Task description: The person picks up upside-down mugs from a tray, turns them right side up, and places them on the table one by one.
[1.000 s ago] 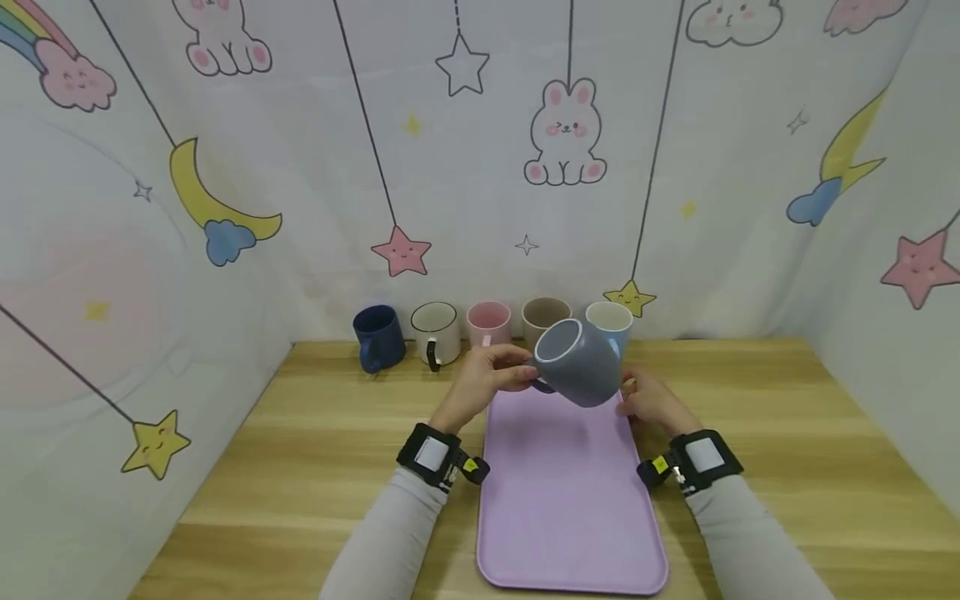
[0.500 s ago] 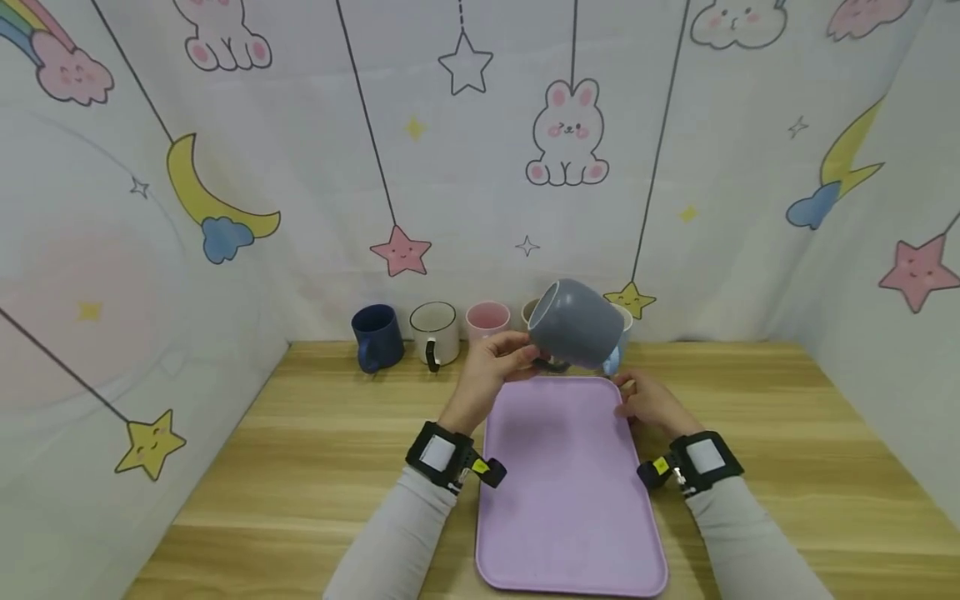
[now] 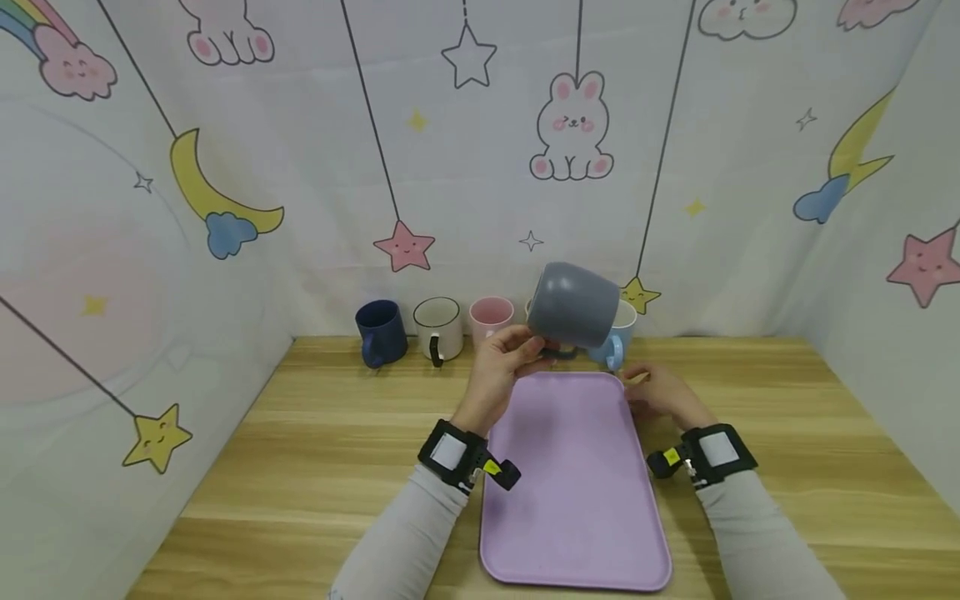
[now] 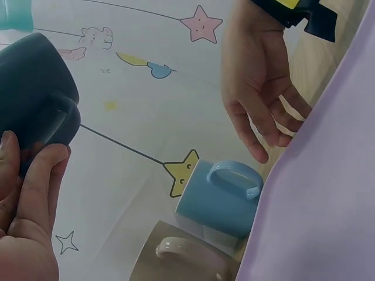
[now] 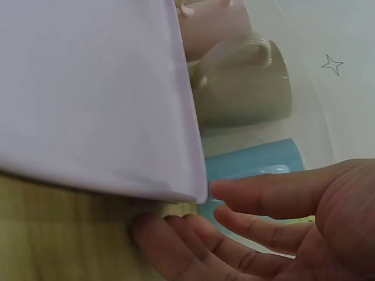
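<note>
My left hand (image 3: pixel 497 375) holds a grey-blue mug (image 3: pixel 573 304) by its handle, pinched between thumb and fingers. The mug hangs in the air on its side above the far end of a lilac tray (image 3: pixel 577 483), handle underneath. In the left wrist view, the mug's handle (image 4: pixel 63 123) shows beside my fingertips. At the tray's far right corner is my right hand (image 3: pixel 663 396), its fingers loosely extended. In the right wrist view, the thumb (image 5: pixel 263 193) is beside the corner and the other fingers are below the rim; whether they touch it I cannot tell.
Along the back wall stand a dark blue mug (image 3: pixel 380 333), a black-rimmed white mug (image 3: pixel 438 329), a pink mug (image 3: pixel 491 312), a beige mug (image 5: pixel 246 88) and a light blue mug (image 4: pixel 222 199). The wooden table (image 3: pixel 300 467) meets a printed curtain (image 3: pixel 465 183) behind them.
My left hand has raised the grey-blue mug and turned it, so its mouth no longer faces me and its handle is underneath. My right hand stays by the tray's corner.
</note>
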`<act>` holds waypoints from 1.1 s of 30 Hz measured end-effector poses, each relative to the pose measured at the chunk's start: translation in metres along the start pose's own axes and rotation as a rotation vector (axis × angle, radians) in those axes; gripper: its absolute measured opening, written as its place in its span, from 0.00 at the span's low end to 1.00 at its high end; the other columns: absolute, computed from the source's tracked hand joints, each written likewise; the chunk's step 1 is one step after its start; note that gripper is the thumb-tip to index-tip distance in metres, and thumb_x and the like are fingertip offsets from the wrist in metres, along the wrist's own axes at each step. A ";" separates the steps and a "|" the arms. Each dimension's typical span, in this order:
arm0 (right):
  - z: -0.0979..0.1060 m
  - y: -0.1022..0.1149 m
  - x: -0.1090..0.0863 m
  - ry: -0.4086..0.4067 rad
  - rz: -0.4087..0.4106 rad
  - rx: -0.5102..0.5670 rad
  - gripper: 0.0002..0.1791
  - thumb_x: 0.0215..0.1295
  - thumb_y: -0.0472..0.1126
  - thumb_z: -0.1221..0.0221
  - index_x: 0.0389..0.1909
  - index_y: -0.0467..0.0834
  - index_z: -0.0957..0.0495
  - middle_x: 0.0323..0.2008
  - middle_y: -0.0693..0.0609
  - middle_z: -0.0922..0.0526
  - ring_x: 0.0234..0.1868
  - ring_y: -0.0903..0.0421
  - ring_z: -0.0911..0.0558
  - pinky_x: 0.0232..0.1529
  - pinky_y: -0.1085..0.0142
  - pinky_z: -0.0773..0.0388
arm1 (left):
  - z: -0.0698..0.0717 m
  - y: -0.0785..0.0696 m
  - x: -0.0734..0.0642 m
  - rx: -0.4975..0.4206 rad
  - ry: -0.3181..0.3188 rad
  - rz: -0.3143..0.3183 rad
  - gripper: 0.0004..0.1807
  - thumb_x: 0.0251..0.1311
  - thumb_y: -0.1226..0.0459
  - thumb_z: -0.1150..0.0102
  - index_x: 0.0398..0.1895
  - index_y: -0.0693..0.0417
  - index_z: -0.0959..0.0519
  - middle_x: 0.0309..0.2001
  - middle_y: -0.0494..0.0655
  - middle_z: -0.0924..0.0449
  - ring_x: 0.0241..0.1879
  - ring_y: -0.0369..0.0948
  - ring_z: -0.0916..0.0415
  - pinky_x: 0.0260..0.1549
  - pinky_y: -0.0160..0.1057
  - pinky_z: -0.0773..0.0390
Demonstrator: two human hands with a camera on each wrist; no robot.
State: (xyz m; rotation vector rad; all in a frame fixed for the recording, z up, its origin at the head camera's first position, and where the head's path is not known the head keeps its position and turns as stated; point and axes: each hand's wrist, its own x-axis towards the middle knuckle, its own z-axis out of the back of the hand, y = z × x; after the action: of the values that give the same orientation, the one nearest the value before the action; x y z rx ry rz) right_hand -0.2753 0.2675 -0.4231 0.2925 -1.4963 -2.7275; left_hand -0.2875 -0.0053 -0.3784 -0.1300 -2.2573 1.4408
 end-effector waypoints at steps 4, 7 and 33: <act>0.009 0.011 -0.006 -0.084 0.018 0.042 0.18 0.67 0.31 0.52 0.54 0.25 0.34 0.34 0.35 0.23 0.26 0.49 0.19 0.28 0.57 0.14 | 0.002 0.002 0.002 -0.019 -0.001 0.010 0.12 0.62 0.70 0.43 0.47 0.66 0.22 0.40 0.54 0.16 0.42 0.46 0.18 0.45 0.44 0.16; 0.011 0.024 -0.010 -0.206 0.072 0.142 0.16 0.68 0.31 0.55 0.52 0.25 0.32 0.33 0.35 0.25 0.23 0.52 0.22 0.23 0.60 0.15 | 0.002 0.002 0.002 -0.024 -0.006 0.005 0.11 0.63 0.69 0.43 0.46 0.66 0.22 0.41 0.57 0.17 0.42 0.46 0.18 0.46 0.45 0.17; -0.043 0.098 -0.034 -0.142 0.421 0.450 0.22 0.68 0.46 0.42 0.60 0.43 0.27 0.58 0.43 0.24 0.60 0.49 0.28 0.64 0.48 0.34 | -0.004 0.006 -0.004 -0.040 -0.034 0.005 0.10 0.63 0.69 0.43 0.46 0.62 0.24 0.43 0.48 0.20 0.46 0.45 0.19 0.51 0.53 0.22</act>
State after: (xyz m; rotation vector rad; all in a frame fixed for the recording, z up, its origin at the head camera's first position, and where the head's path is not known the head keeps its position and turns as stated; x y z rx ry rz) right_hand -0.2419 0.1823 -0.3586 -0.2010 -1.9370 -2.1111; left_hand -0.2838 -0.0008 -0.3834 -0.1247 -2.3157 1.4112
